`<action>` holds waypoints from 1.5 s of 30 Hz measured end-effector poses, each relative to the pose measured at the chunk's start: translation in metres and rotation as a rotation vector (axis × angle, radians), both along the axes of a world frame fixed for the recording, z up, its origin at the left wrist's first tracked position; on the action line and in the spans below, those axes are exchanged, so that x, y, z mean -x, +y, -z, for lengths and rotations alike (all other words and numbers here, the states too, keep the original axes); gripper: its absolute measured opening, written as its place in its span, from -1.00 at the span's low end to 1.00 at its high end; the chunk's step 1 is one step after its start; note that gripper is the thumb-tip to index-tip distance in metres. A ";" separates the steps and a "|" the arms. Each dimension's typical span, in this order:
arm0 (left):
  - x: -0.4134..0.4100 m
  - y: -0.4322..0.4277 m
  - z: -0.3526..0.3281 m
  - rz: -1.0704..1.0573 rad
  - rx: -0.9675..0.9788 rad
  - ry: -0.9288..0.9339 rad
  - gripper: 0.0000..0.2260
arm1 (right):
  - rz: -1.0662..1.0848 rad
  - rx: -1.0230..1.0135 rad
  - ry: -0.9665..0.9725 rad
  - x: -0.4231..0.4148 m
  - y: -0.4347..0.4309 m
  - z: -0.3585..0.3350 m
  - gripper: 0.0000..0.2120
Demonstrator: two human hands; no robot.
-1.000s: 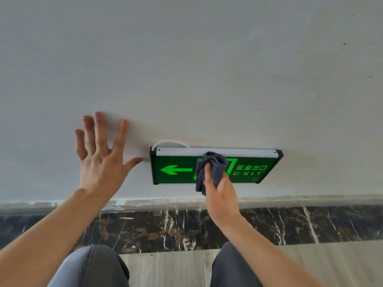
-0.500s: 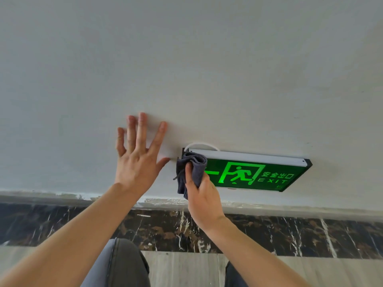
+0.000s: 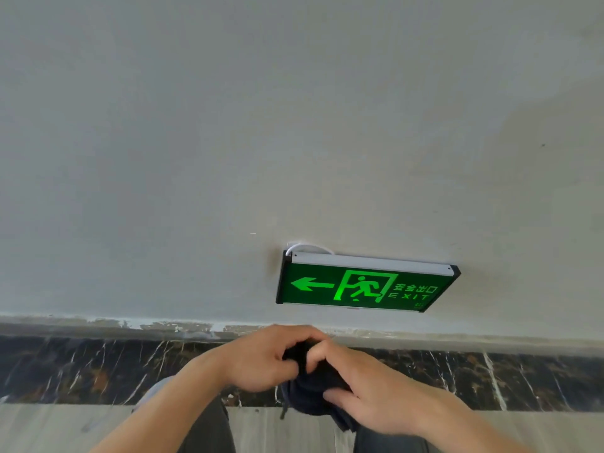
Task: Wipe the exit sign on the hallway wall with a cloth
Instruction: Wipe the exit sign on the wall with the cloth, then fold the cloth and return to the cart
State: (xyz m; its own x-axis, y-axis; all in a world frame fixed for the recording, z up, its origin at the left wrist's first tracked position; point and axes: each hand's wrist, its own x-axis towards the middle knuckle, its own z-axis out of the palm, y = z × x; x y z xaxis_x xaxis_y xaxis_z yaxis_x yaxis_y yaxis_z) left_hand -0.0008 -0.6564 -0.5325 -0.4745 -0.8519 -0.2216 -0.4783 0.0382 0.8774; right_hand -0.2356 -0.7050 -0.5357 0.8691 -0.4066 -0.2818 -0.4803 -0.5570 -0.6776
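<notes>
The green lit exit sign [image 3: 364,287] hangs low on the pale wall, with a left arrow, a running figure and the word EXIT, fully uncovered. Below it, in front of the skirting, both hands meet around the dark grey cloth [image 3: 312,395]. My left hand [image 3: 268,358] pinches the cloth's upper part. My right hand [image 3: 366,387] grips it from the right, fingers curled over the bunched fabric. Neither hand touches the sign or the wall.
A white cable [image 3: 304,246] loops out above the sign's top left corner. A dark marble skirting [image 3: 98,367] runs along the wall's foot above a grey tiled floor [image 3: 58,426]. My knees in dark trousers [image 3: 209,429] show at the bottom.
My right hand took the cloth off the sign's left end and came down. My left hand left the wall and joined it on the cloth. The sign is now fully visible.
</notes>
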 end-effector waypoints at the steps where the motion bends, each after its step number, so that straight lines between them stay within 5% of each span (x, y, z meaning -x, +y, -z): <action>1: 0.001 0.000 0.003 0.023 -0.024 0.004 -0.51 | 0.016 -0.004 0.004 0.002 0.002 -0.002 -0.57; 5: 0.006 0.001 0.019 -0.046 0.068 -0.172 -0.74 | 0.148 0.028 0.014 0.005 0.000 0.000 -0.48; 9: 0.012 -0.009 0.030 -0.120 0.185 -0.410 -0.71 | 0.281 0.143 0.178 0.002 -0.022 0.017 -0.32; 13: 0.018 -0.027 0.040 -0.110 0.306 -0.624 -0.74 | 0.324 0.292 0.273 -0.011 -0.042 0.032 -0.71; 19: 0.013 -0.037 0.020 -0.213 0.318 -0.738 -0.83 | 0.310 0.446 0.342 -0.025 -0.047 0.013 -0.95; 37: -0.054 0.019 -0.450 -0.531 0.247 -0.740 -0.77 | 0.098 0.521 0.309 -0.111 -0.055 -0.474 -0.88; 45: -0.071 0.054 -0.561 -0.570 0.207 -0.752 -0.77 | 0.025 0.593 0.296 -0.132 -0.027 -0.576 -0.87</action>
